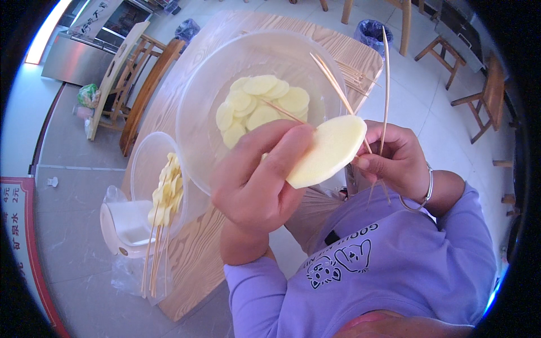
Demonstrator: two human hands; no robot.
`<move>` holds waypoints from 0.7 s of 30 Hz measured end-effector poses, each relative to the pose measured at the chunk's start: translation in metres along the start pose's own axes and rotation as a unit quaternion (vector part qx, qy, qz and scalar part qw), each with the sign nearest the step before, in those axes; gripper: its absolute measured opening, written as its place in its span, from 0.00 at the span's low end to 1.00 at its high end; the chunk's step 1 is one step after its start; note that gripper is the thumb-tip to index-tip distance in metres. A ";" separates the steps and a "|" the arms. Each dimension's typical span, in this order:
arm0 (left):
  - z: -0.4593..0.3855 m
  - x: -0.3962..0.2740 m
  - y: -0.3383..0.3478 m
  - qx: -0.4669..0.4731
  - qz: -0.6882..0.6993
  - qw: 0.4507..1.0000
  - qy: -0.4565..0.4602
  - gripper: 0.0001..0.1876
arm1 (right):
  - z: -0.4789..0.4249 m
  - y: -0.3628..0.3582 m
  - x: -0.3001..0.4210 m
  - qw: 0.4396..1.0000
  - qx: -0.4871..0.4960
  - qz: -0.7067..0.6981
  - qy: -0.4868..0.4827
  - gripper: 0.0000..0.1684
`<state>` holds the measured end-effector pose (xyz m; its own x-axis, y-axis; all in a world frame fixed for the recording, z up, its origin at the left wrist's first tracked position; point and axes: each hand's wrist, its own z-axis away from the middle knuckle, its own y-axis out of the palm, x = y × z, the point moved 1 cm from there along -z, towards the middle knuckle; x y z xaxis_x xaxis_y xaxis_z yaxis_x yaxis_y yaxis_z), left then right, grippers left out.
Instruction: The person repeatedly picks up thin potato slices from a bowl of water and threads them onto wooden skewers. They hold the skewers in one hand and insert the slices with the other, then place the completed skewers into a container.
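Note:
My left hand (262, 177) pinches a pale yellow potato slice (329, 150) over the near side of a large clear plastic bowl (198, 84). A thin wooden skewer (281, 110) sticks out past its fingers; where it runs behind the slice is hidden. Close by on the right, my right hand (393, 160) holds several wooden skewers (385, 84), spread at different angles, beside the slice's edge. More potato slices (262, 101) lie inside the large bowl. At the left, a smaller clear tub (137, 169) holds skewers threaded with folded potato slices (169, 190), their bare ends over its rim.
Loose skewers (353, 76) lie at the far right corner of the wooden table (198, 253). A white appliance or container (127, 224) and a plastic bag (135, 270) are by the smaller tub. Beyond stand a lined bin (374, 34), wooden stools (444, 55) and wooden chairs (139, 84).

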<state>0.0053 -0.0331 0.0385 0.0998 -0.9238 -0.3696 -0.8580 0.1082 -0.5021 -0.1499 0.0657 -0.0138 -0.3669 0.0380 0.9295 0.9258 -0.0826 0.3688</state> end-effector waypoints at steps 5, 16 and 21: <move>0.001 -0.003 0.001 -0.030 0.006 0.999 0.017 0.12 | -0.001 -0.001 -0.001 1.000 -0.002 0.001 -0.009 0.09; 0.008 -0.011 -0.002 -0.020 -0.120 0.991 0.048 0.13 | 0.000 -0.002 0.000 0.999 -0.016 0.038 -0.019 0.07; 0.014 -0.009 -0.008 -0.116 -0.211 0.969 0.058 0.10 | 0.002 -0.002 0.001 0.999 -0.001 0.040 -0.011 0.06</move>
<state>0.0184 -0.0199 0.0348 0.4200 -0.9045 -0.0734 -0.8453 -0.3605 -0.3943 -0.1519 0.0678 -0.0137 -0.2891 0.0521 0.9559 0.9520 -0.0887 0.2928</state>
